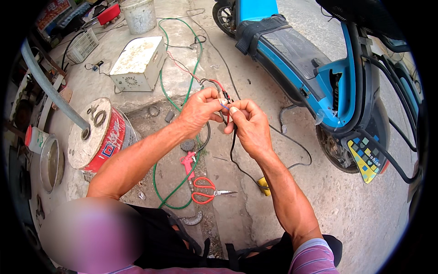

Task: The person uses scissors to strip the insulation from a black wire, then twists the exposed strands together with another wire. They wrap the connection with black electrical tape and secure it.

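In the head view my left hand (pixel 200 112) and my right hand (pixel 246 123) meet at the centre, fingers pinched on thin wires (pixel 224 106), one blue, others red and dark. The wires join a bundle of red and black leads (pixel 214 82) above my fingertips; a black cable (pixel 232 150) hangs below. Exact wire ends are too small to tell. Below my hands lie a pink pneumatic tool (pixel 188 163), red-handled scissors (pixel 205 191) and a green hose (pixel 155 178) on the concrete.
A blue scooter (pixel 292 68) stands at the right. A grey metal box (pixel 137 61), white bucket (pixel 139 16) and crate (pixel 84 45) are behind. At left are a drum (pixel 93 141) with a pipe and a metal basin (pixel 51 162). A yellow object (pixel 265 185) lies near my right forearm.
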{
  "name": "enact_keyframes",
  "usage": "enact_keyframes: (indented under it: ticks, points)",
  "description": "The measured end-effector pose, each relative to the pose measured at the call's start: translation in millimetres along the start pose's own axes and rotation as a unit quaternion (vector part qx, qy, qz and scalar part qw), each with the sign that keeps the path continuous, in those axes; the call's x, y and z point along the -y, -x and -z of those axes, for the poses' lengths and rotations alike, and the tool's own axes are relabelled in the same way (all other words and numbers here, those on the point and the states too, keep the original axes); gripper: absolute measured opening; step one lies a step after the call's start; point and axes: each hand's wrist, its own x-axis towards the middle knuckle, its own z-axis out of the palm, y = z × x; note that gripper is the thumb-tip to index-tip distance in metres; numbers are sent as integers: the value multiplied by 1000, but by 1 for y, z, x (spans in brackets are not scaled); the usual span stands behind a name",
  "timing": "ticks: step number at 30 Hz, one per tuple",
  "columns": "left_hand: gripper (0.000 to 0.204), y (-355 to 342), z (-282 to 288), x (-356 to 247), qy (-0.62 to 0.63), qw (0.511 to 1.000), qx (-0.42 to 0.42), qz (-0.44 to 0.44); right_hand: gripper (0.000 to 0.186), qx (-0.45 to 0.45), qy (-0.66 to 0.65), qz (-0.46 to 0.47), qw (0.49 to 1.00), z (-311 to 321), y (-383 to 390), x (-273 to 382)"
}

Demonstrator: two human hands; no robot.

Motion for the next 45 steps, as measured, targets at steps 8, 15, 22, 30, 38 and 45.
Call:
enact_keyframes:
  ticks: [8,15,22,30,38,45]
  points:
    - [13,-5,12,-8,-105,992,5,-69,14,-19,-30,-6,999,2,-5,-3]
    - [15,-1,20,-13,-69,996,25,-57,14,-20,-106,-12,994,12,-14,-5]
    - [21,-1,25,-22,-19,998,53,-28,17,-18,-135,-16,991,18,-13,1]
    - [22,-1,28,-24,10,996,84,3,14,-13,-184,-2,983,27,-16,6]
    - [16,3,18,-16,45,997,59,18,13,-23,-166,-4,986,26,-14,5]
    - [20,4,15,-11,22,998,51,32,12,-103,-24,11,994,17,-11,10]
